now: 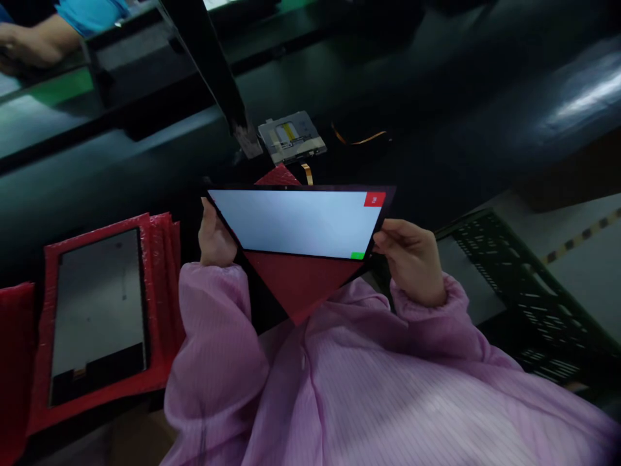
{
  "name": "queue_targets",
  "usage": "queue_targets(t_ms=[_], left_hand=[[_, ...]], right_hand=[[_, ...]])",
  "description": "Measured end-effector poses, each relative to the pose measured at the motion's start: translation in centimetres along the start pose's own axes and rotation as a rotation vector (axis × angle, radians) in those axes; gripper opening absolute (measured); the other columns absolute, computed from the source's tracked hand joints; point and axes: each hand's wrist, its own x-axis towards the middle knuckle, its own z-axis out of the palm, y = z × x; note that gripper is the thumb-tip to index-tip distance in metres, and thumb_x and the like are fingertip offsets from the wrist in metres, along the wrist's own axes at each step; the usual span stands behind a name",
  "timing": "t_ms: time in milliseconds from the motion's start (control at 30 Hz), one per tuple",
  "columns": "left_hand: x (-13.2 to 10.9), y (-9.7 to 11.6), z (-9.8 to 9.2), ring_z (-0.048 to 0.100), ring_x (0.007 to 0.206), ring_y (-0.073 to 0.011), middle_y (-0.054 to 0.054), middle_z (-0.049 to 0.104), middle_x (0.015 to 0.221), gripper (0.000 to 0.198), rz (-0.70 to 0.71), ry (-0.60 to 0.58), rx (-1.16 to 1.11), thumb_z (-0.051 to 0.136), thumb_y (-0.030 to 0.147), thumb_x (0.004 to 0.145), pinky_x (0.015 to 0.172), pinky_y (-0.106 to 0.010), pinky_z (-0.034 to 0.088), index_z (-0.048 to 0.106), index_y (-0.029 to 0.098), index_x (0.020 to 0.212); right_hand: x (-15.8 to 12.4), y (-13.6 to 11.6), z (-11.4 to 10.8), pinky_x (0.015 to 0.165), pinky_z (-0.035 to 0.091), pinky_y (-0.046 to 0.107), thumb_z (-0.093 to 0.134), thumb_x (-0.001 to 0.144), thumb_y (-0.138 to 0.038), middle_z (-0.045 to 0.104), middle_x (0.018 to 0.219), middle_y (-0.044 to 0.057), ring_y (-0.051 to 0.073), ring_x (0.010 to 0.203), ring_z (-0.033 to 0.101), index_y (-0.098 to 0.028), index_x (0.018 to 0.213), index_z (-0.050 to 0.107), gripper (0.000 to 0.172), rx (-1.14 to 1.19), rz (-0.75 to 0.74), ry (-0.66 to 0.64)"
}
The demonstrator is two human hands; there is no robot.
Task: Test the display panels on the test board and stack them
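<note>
A lit display panel (301, 223) is held up tilted in front of me, its screen pale white with a red box at the upper right corner and a green one at the lower right. My left hand (216, 238) grips its left edge, fingers partly hidden behind it. At the right edge my right hand (410, 259) pinches the panel between thumb and fingers. Beneath the panel lies a red sheet (297, 285), turned cornerwise. Just beyond, a flat orange ribbon cable (307, 173) runs toward a grey circuit unit (292, 138).
Left, another panel (99, 310) lies on stacked red bubble-wrap sleeves (162, 298). A dark post (208, 65) rises behind. A loose orange cable (361, 140) lies on the dark bench. A green slotted crate (528, 291) stands right. Upper left shows another person's arm (43, 42).
</note>
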Motion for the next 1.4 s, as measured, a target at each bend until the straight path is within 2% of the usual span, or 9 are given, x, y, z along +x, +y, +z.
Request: queue_targets(t_ms=[200, 333, 433, 567, 833, 967, 1167, 1300, 1400], left_hand=[[2.3, 2.1, -0.6, 0.062, 0.096, -0.0235, -0.002, 0.07, 0.087, 0.045, -0.102, -0.096, 0.133, 0.061, 0.071, 0.076, 0.083, -0.042, 0.051, 0.065, 0.026, 0.083], [4.0, 1.8, -0.5, 0.061, 0.073, -0.0203, -0.004, 0.064, 0.071, 0.057, -0.136, -0.084, 0.162, 0.044, 0.076, 0.082, 0.073, -0.042, 0.049, 0.063, 0.023, 0.072], [4.7, 0.9, 0.3, 0.06, 0.065, -0.0191, -0.006, 0.061, 0.066, 0.07, -0.108, -0.074, 0.191, 0.028, 0.076, 0.087, 0.069, -0.042, 0.047, 0.063, 0.02, 0.065], [4.6, 0.0, 1.4, 0.059, 0.065, -0.0188, -0.008, 0.059, 0.063, 0.083, -0.125, -0.038, 0.225, 0.015, 0.083, 0.082, 0.07, -0.042, 0.048, 0.063, 0.019, 0.064], [2.6, 1.5, 4.2, 0.066, 0.082, -0.022, -0.01, 0.07, 0.087, 0.092, -0.037, 0.294, 0.384, 0.015, 0.095, 0.068, 0.079, -0.039, 0.048, 0.062, 0.019, 0.091], [1.5, 2.9, 5.0, 0.068, 0.082, -0.02, -0.008, 0.07, 0.085, 0.084, 0.118, 0.296, 0.401, 0.018, 0.089, 0.077, 0.076, -0.035, 0.047, 0.062, 0.019, 0.091], [1.9, 2.5, 3.4, 0.066, 0.077, -0.0159, -0.004, 0.071, 0.089, 0.056, 0.11, 0.167, 0.326, 0.057, 0.072, 0.078, 0.071, -0.03, 0.048, 0.063, 0.019, 0.095], [2.5, 2.0, 2.9, 0.064, 0.073, -0.0153, -0.005, 0.069, 0.086, 0.06, 0.078, 0.133, 0.34, 0.048, 0.076, 0.081, 0.072, -0.032, 0.048, 0.064, 0.019, 0.091], [2.6, 2.0, 3.1, 0.064, 0.075, -0.0172, -0.007, 0.067, 0.089, 0.058, 0.078, 0.105, 0.343, 0.048, 0.075, 0.082, 0.075, -0.034, 0.049, 0.064, 0.019, 0.09]], right_hand=[[-2.3, -1.1, 1.2, 0.053, 0.053, 0.019, 0.075, 0.079, -0.019, 0.074, 0.075, -0.003, 0.012, 0.061, 0.067, -0.026, 0.087, 0.076, 0.011, -0.264, -0.276, 0.011], [-4.3, -0.7, 2.5, 0.065, 0.06, 0.022, 0.065, 0.085, -0.01, 0.077, 0.089, -0.001, 0.016, 0.076, 0.073, -0.027, 0.1, 0.074, 0.024, -0.309, -0.408, -0.128], [-5.7, 0.5, 3.5, 0.081, 0.062, 0.027, 0.057, 0.089, -0.006, 0.074, 0.112, 0.003, 0.018, 0.1, 0.072, -0.029, 0.117, 0.068, 0.037, -0.253, -0.474, -0.246], [-6.9, 1.6, 4.5, 0.086, 0.061, 0.028, 0.052, 0.09, -0.001, 0.071, 0.119, 0.007, 0.018, 0.107, 0.069, -0.028, 0.129, 0.06, 0.048, -0.224, -0.539, -0.302], [-6.8, 2.4, 5.0, 0.092, 0.058, 0.03, 0.046, 0.091, -0.001, 0.069, 0.121, 0.013, 0.018, 0.116, 0.064, -0.019, 0.134, 0.056, 0.048, -0.222, -0.675, -0.363], [-6.7, 2.5, 5.1, 0.092, 0.059, 0.031, 0.047, 0.091, -0.002, 0.07, 0.117, 0.015, 0.02, 0.115, 0.065, -0.016, 0.133, 0.058, 0.045, -0.223, -0.713, -0.376], [-6.5, 2.3, 4.8, 0.087, 0.061, 0.031, 0.051, 0.089, -0.004, 0.071, 0.115, 0.012, 0.02, 0.108, 0.069, -0.02, 0.129, 0.06, 0.044, -0.245, -0.671, -0.354], [-6.2, 3.0, 3.6, 0.074, 0.064, 0.038, 0.058, 0.085, -0.011, 0.073, 0.11, 0.008, 0.024, 0.096, 0.072, -0.03, 0.129, 0.059, 0.048, -0.324, -0.639, -0.361], [-4.7, 3.3, 2.3, 0.059, 0.058, 0.043, 0.058, 0.086, -0.029, 0.073, 0.091, 0.003, 0.026, 0.076, 0.071, -0.042, 0.117, 0.063, 0.035, -0.37, -0.593, -0.282]])
